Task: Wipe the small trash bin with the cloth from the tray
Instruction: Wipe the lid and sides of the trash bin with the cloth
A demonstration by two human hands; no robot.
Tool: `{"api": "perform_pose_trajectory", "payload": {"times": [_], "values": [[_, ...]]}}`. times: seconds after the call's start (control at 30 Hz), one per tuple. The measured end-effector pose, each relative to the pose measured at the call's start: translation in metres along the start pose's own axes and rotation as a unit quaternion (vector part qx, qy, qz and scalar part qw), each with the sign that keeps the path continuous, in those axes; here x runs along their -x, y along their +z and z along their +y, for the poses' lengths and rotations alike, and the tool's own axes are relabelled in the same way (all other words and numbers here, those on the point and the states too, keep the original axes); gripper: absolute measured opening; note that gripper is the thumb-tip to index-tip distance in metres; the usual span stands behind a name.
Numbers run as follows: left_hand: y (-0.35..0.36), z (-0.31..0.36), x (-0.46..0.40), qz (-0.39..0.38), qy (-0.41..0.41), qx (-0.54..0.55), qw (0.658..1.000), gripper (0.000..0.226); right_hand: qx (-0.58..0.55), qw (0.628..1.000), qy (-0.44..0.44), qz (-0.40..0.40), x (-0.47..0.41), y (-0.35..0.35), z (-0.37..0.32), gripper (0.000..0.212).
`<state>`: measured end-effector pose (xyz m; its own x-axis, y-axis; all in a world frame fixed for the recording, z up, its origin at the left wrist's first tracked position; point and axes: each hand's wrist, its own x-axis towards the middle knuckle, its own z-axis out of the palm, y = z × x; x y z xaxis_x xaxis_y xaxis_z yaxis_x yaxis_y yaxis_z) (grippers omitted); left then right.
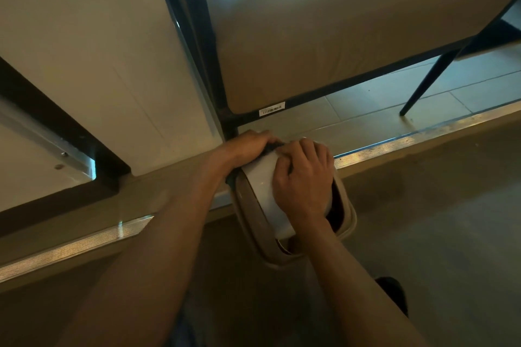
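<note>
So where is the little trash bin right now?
Low in the middle of the head view, the trash bin sits on the floor under both hands, by the metal floor strip.
</note>
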<state>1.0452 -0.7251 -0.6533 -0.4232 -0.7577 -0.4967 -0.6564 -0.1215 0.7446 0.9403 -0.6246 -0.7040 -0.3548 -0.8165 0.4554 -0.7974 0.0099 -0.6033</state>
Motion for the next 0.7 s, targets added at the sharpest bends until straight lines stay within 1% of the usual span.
{"api": "perform_pose_trajectory", "payload": {"times": [0.1,0.23,0.3,0.37,0.5,0.57,0.63,0.7], "values": [[-0.002,0.000,-0.009,0.012,-0.010,-0.026,1.000,0.046,-0.026,0.999,-0.010,0.037,0.000,0.004,0.001,0.022],[0.012,0.034,-0.025,-0.047,0.000,0.007,0.999,0.056,-0.039,0.998,-0.017,0.056,0.001,0.005,0.002,0.020],[0.014,0.033,-0.024,-0.050,0.010,0.016,0.999,0.057,-0.035,0.997,-0.016,0.066,0.001,0.006,0.003,0.020],[0.011,0.025,-0.016,-0.035,0.038,0.004,0.999,0.054,-0.031,0.997,-0.014,0.075,0.001,0.009,0.005,0.017],[0.001,0.018,-0.003,0.023,0.100,-0.081,0.991,0.039,-0.039,0.995,-0.020,0.091,-0.001,0.010,0.007,0.015],[0.000,0.019,0.002,0.040,0.124,-0.065,0.989,0.033,-0.053,0.994,-0.023,0.090,0.000,0.008,0.006,0.016],[0.001,0.020,0.007,0.059,0.148,-0.058,0.986,0.034,-0.098,0.991,-0.005,0.089,0.000,0.004,0.003,0.017],[0.002,0.023,0.012,0.077,0.179,-0.072,0.978,0.039,-0.183,0.977,0.048,0.102,-0.003,-0.002,0.000,0.022]]}}
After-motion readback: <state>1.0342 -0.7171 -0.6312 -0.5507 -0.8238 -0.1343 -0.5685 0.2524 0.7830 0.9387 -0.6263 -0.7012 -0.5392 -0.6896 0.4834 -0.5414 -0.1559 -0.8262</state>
